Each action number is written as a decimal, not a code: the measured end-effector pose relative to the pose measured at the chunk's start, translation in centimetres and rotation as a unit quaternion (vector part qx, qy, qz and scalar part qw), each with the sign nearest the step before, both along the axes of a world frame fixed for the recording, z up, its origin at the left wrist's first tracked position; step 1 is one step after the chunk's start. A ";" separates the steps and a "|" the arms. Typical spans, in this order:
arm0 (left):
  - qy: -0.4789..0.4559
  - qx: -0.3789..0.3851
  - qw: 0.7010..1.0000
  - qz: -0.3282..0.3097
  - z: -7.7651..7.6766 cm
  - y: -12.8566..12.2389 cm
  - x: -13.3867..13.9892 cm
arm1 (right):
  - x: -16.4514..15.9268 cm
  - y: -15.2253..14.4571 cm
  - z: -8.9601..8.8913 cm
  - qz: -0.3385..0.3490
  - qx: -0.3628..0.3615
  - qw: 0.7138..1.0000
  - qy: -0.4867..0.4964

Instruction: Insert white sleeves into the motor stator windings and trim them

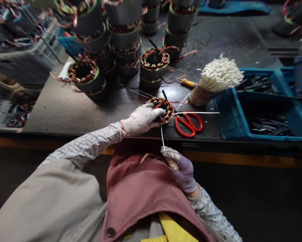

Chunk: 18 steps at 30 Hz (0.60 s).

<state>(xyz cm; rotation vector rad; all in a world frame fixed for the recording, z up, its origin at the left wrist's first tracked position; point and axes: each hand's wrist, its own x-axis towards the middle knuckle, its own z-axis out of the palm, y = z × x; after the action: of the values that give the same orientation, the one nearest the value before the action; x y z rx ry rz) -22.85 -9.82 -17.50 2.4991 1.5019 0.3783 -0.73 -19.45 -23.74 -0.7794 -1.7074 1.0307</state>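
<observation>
My left hand [146,118], in a white knit glove, rests on a motor stator [169,116] near the bench's front edge. Its fingers curl over the rim and into the ring, gripping it. Red and copper-coloured wires and a black sleeve stick out of the stator. Below it, my right hand [179,167], in a purple and white glove, pinches the lower end of a thin white tie [162,136] that runs up to the stator. Another white tie [198,113] extends from the stator to the right, above red-handled scissors [188,124].
Behind stand several stacked stators [125,43] and a shorter stack [153,72]. A yellow-handled tool [188,82] lies near a holder [201,95] packed with white ties [223,72]. Blue bins [230,117] with black pieces are at right; a grey crate [37,60] is at left.
</observation>
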 end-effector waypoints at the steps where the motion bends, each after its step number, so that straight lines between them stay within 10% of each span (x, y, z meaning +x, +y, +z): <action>1: -0.009 -0.005 1.000 0.007 -0.1 -0.1 0.0 | -0.6 0.8 -0.1 -0.006 0.005 1.000 0.007; 9: -0.239 0.049 0.963 0.114 -2.8 -1.6 0.7 | -4.5 5.6 0.0 -0.139 -0.011 0.990 0.028; 18: -0.198 0.243 0.947 -0.062 -3.8 -0.5 0.5 | -4.1 6.5 3.4 -0.146 0.104 0.975 -0.134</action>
<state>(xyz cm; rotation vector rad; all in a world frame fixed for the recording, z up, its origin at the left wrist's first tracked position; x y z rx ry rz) -22.37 -10.28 -21.25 2.6165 1.1886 1.2786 -4.79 -12.99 -20.36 -1.0303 -1.8230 0.5557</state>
